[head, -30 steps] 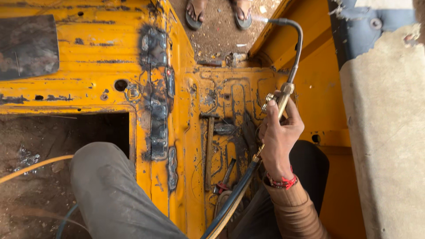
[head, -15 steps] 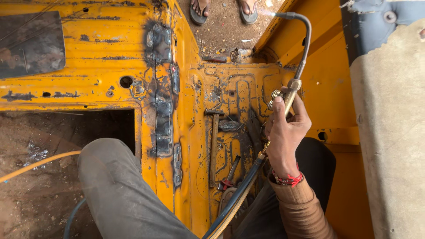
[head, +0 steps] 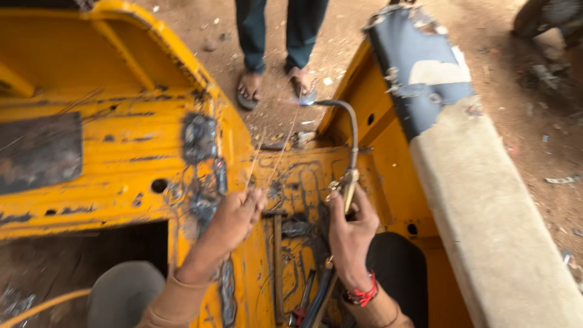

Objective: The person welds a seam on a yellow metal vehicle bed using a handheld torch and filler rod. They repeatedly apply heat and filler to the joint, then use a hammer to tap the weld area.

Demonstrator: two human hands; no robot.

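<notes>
**Lit torch, thin rod, bare toes close by**

Yellow sheet-metal body [head: 91,164] fills my view from nine o'clock to the centre, rusted and scarred with dark weld patches. At its seam my left hand [head: 234,215] pinches a thin filler rod [head: 276,152], fingers closed on it, the wire running up toward one o'clock. Just right of it my right hand [head: 349,234] is clamped round the brass handle of the gas torch [head: 351,143]; its curved neck arcs up to a small bluish flame at twelve o'clock. My hands are apart.

Beyond that flame stands another person, sandalled feet [head: 276,85] on the dirt. I judge the flame near those toes: a swing of my wrist could scorch them. Hoses [head: 319,297] trail beneath my wrist; a snag could jerk the nozzle. At three o'clock lies a grey padded panel [head: 486,212], which stray heat might singe.
</notes>
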